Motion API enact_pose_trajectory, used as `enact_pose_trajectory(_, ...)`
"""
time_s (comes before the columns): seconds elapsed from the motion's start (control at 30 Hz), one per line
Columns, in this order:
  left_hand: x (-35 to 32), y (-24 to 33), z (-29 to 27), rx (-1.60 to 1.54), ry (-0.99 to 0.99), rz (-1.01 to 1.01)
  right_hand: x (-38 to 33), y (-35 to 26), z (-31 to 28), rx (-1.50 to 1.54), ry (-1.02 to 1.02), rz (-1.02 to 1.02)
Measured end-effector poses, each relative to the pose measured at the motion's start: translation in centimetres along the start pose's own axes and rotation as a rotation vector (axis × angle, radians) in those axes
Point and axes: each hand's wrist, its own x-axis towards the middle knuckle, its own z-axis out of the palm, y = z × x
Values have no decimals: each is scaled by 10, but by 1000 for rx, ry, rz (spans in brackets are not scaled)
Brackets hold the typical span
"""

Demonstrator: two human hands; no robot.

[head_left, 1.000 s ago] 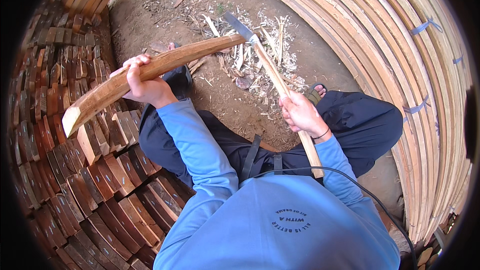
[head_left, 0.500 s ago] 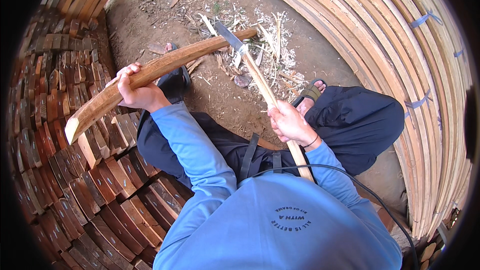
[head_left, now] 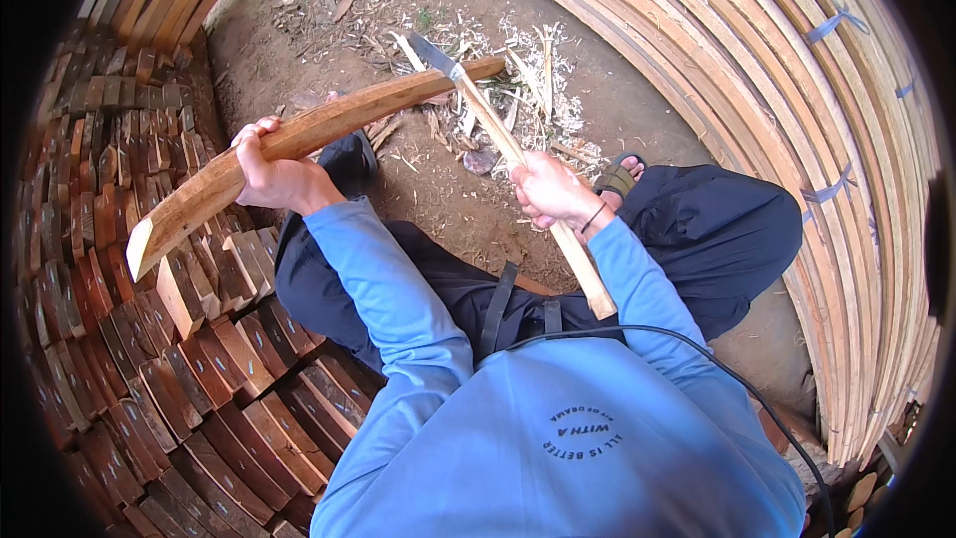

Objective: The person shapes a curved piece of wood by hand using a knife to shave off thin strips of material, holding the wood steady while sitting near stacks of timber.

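Observation:
My left hand (head_left: 274, 171) is wrapped round a thick, curved piece of wood (head_left: 344, 122) near its close end, which is cut pale and angled. The wood slants away to the right, its far end over the shavings. My right hand (head_left: 555, 187) grips the long pale wooden handle (head_left: 486, 123) of a knife. The handle's butt reaches back toward my lap. The knife's dark blade (head_left: 431, 53) lies across the far part of the wood, with a pale sliver (head_left: 408, 51) beside its tip; whether the sliver is still attached I cannot tell.
Stacked wooden blocks (head_left: 214, 379) fill the left side. Long bundled wood strips (head_left: 727, 60), tied with blue bands (head_left: 835, 25), curve along the right. Pale shavings (head_left: 558, 125) litter the dirt floor beyond my feet. A black cable (head_left: 687, 339) crosses my right sleeve.
My right hand and the knife have moved away from me and to the left, carrying the blade along the wood. My left hand and the wood have barely shifted.

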Motion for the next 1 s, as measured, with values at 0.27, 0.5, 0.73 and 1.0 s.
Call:
enact_pose_trajectory(0.27, -3, -4, 6, -105, -118, 16, -31, 39, 1, 53, 1, 21)
enact_pose_trajectory(0.5, -16, 7, 14, -156, -329, 101, -25, 43, 4, 83, 15, -21)
enact_pose_trajectory(0.73, -24, 14, 22, -174, -379, 15, -19, 30, -9, 485, -154, 123)
enact_pose_trajectory(1.0, -8, 5, 9, -125, -267, 43, -56, 47, 11, 105, 20, 24)
